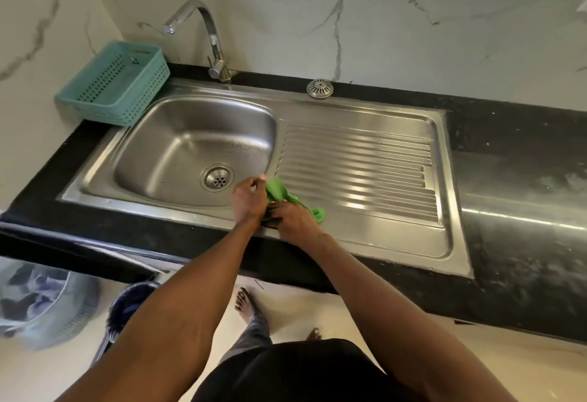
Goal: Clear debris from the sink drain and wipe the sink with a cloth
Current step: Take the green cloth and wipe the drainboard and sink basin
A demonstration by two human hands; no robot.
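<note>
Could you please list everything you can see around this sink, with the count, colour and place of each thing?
Stainless steel sink with ribbed drainboard: one, silver, set in the counter.
Round drain opening: one, silver, basin floor.
Loose perforated metal strainer cover: one, silver, back rim of the sink.
Curved chrome tap: one, silver, behind the basin.
Perforated plastic basket: one, teal, back left corner.
Black stone counter: one, black, along the marble-look wall.
Green cleaning cloth: one, green, front rim between basin and drainboard.
Blurred bins on the floor: apparently two, bluish, lower left.
Bare feet: two, on the pale floor.
Left hand: one, pinching the cloth.
Right hand: one, gripping the cloth.
</note>
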